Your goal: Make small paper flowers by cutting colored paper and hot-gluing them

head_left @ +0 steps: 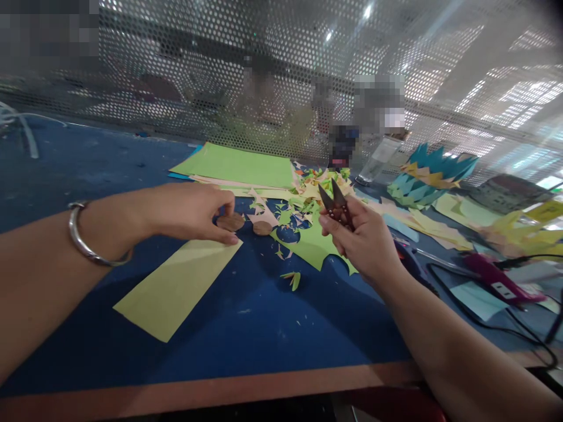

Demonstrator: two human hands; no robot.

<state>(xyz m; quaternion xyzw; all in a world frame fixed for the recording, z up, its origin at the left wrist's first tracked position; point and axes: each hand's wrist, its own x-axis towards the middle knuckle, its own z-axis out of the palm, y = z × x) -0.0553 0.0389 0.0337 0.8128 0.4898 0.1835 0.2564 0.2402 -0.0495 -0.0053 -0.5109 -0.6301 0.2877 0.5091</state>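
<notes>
My left hand (189, 211) reaches over the table with thumb and index finger apart. Its thumb is at the upper corner of a pale yellow paper strip (176, 290); whether it touches the paper I cannot tell. Close to those fingertips lies a brown round disc (231, 221), partly covered by the hand. A second brown disc (263, 228) is just right of it. My right hand (363, 240) is closed around a pair of thread snips (338, 205), blades pointing up and spread apart. Below the snips lies a green paper sheet (312, 243) with curved cut-outs.
Green and other coloured sheets (246, 166) are stacked at the back, beside a heap of paper scraps (323, 181). A teal and yellow folded-paper piece (433, 176) and a clear container (380, 158) stand behind. Right lie a magenta power strip (499, 281) and black cables. Perforated metal (281, 105) closes the back.
</notes>
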